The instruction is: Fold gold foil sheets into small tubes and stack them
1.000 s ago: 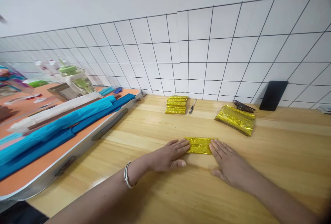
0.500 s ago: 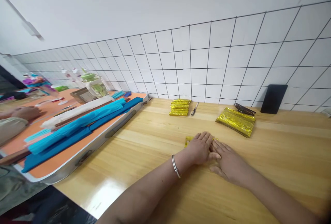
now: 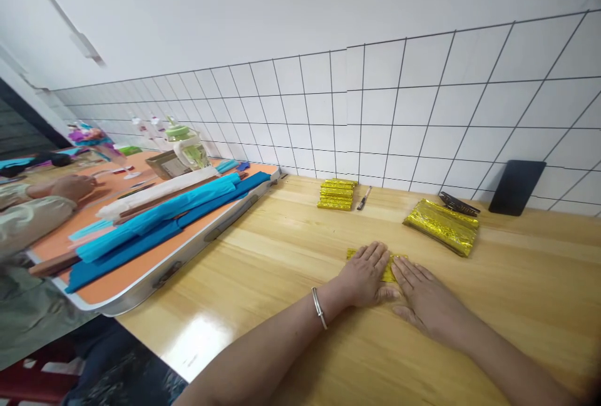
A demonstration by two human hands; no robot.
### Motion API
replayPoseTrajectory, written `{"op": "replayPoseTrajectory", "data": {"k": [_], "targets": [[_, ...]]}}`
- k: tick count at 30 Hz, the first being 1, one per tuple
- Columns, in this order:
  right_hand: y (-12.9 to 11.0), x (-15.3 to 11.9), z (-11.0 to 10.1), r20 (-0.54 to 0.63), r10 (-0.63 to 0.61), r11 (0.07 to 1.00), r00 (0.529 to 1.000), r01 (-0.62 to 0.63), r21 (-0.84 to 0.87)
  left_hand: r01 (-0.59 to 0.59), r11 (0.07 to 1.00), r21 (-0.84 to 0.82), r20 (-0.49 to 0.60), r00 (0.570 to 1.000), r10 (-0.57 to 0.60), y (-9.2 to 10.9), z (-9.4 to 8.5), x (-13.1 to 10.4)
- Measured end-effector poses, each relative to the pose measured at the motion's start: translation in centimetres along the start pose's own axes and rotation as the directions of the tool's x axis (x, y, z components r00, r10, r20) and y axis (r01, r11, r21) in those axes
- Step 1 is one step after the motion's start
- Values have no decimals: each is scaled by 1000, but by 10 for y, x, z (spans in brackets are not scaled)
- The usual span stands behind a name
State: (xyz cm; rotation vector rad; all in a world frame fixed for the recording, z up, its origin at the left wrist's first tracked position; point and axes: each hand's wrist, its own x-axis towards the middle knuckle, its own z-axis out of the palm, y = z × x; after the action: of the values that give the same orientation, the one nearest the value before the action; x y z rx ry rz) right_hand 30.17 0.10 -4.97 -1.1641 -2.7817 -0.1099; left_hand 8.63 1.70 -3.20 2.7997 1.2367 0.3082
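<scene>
A small strip of shiny gold foil paper point(image 3: 389, 273) lies on the wooden table, mostly covered by my hands. My left hand point(image 3: 366, 274), with a silver bangle at the wrist, presses flat on its left part, fingers stretched out. Flat on the right end rests my right hand point(image 3: 425, 293), its fingers extended too. Beyond them sits a pleated piece of gold foil point(image 3: 337, 194) with a pen point(image 3: 364, 198) beside it. Farther right is a larger folded stack of gold foil point(image 3: 442, 226), a dark stapler-like tool point(image 3: 459, 204) touching its back edge.
A black phone point(image 3: 517, 187) leans on the tiled wall. At left, an orange-topped folding table point(image 3: 117, 287) carries rolls of blue crepe paper point(image 3: 159, 215), a white roll point(image 3: 157, 192), a cardboard box point(image 3: 164, 165) and a green-lidded bottle point(image 3: 188, 146). Another person's hand point(image 3: 70, 187) rests there.
My hands have drawn slightly apart, showing more of the gold strip between them. The whole view has shifted, so the surroundings appear farther right.
</scene>
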Motion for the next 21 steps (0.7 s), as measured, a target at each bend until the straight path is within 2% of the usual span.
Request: {"op": "replayPoseTrajectory", "data": {"k": [7,13,21], "targets": [[0,2,-8,96,23,999,995,-26,28,-97,995,-12,48,994,97,-27,-4,-19],[-1,3,-11,125,37,999,991,-41,27,-121,992,-42,27,992,122,-29,-3,-20],[-4,5,-14,100,38,999,994,-36,-21,-191,979,-70,91,976,197,-33,-13,-19]]}}
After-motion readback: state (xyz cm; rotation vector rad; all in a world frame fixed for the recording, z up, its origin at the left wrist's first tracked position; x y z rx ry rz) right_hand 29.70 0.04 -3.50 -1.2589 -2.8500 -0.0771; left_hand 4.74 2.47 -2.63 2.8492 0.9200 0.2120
